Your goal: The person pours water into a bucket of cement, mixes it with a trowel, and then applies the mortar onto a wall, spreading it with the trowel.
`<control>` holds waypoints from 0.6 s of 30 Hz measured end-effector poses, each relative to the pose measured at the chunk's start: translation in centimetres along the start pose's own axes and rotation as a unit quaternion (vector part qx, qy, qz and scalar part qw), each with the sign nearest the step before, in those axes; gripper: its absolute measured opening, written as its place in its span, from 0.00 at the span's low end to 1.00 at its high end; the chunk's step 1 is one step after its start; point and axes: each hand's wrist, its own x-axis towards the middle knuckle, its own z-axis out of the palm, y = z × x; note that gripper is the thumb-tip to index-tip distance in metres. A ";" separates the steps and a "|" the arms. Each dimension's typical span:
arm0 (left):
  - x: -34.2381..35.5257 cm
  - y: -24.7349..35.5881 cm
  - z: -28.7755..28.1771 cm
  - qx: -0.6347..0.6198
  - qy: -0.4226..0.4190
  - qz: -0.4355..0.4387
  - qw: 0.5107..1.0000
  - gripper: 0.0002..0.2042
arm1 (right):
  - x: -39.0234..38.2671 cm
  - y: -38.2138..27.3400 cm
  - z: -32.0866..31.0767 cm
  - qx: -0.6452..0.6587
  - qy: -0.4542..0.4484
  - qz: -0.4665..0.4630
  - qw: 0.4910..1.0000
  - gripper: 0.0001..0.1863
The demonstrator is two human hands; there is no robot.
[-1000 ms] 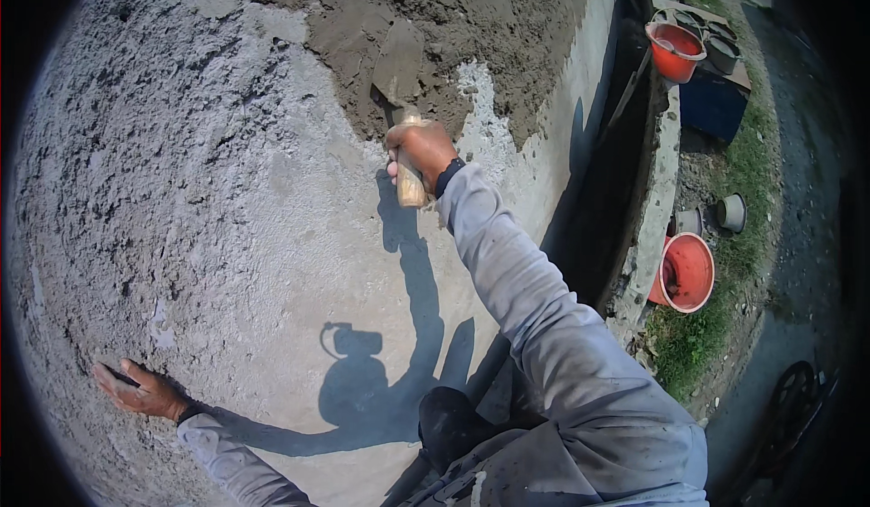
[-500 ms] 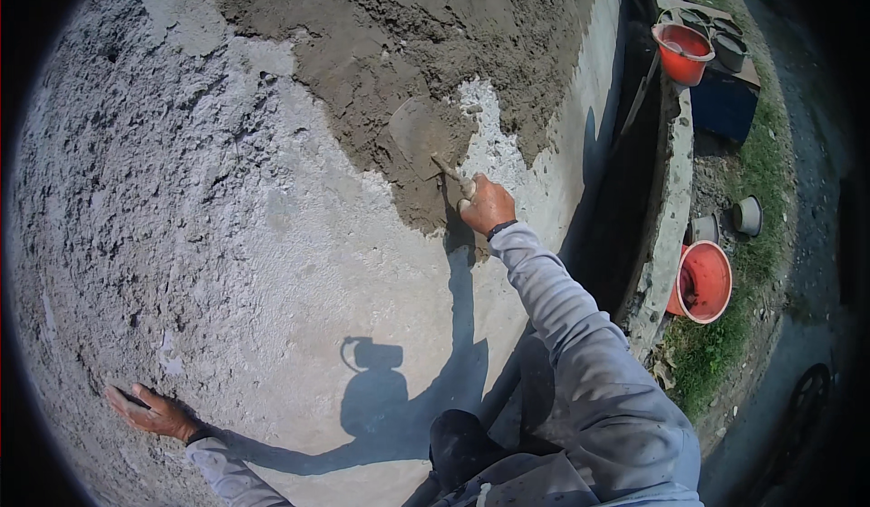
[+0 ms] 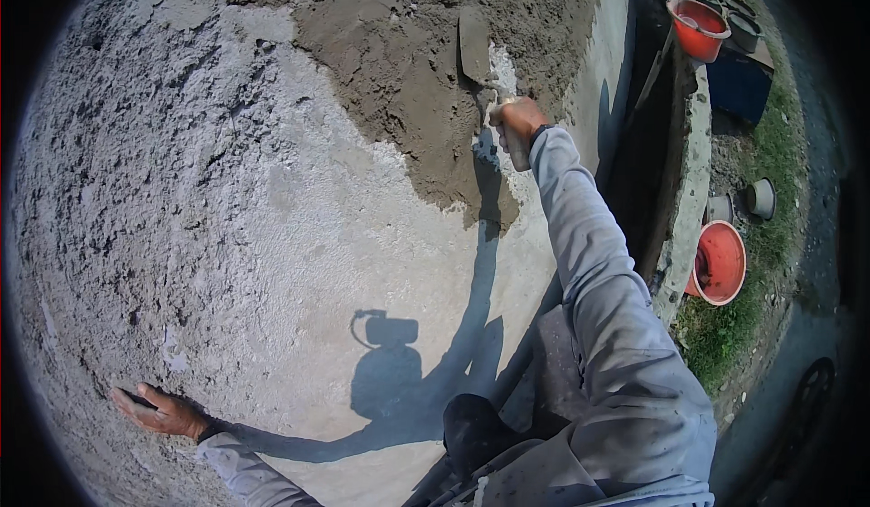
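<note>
My right hand (image 3: pixel 517 122) is closed round the handle of a trowel (image 3: pixel 473 47). The trowel's mortar-coated blade lies at the wet grey-brown mortar (image 3: pixel 399 81) spread over the upper part of the wall. A pale patch of bare wall (image 3: pixel 501 67) shows just right of the blade. My left hand (image 3: pixel 161 413) rests on the rough, pale wall surface (image 3: pixel 181 208) at the lower left, fingers stretched out and nothing seen in it. The lower tip of the mortar ends below the right hand, above smooth pale wall.
Right of the wall runs a dark gap, then a concrete ledge (image 3: pixel 681 208). A red bucket (image 3: pixel 700 31) stands near its far end, beside grey buckets (image 3: pixel 743 31) on a dark blue box (image 3: pixel 739 86). Lower down, an orange-red bucket (image 3: pixel 721 267) and a pale bucket (image 3: pixel 761 199) lie on grass.
My right hand has moved up and slightly right with the trowel, and the blade has turned to point upward. Mortar covers part of the bare patch. My left hand has stayed on the wall.
</note>
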 end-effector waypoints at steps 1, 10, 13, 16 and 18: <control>0.2 0.0 0.5 -0.008 0.003 -0.002 1.000 0.25 | -1.0 2.5 0.4 0.019 -0.022 0.016 0.999 0.06; 0.1 -1.2 -0.1 0.001 -0.021 0.003 1.000 0.28 | -17.4 15.9 14.7 -0.020 -0.043 -0.103 0.994 0.09; 0.5 -0.8 -0.1 -0.001 -0.025 -0.002 1.000 0.28 | -16.9 13.1 13.6 0.363 -0.065 0.141 0.919 0.05; 0.2 0.0 -0.4 0.009 -0.006 -0.007 1.000 0.27 | -13.6 9.9 13.7 0.550 -0.109 0.204 0.803 0.04; 0.1 -1.6 0.1 0.010 -0.004 -0.004 1.000 0.28 | -12.3 6.0 13.3 0.503 -0.110 0.183 0.837 0.05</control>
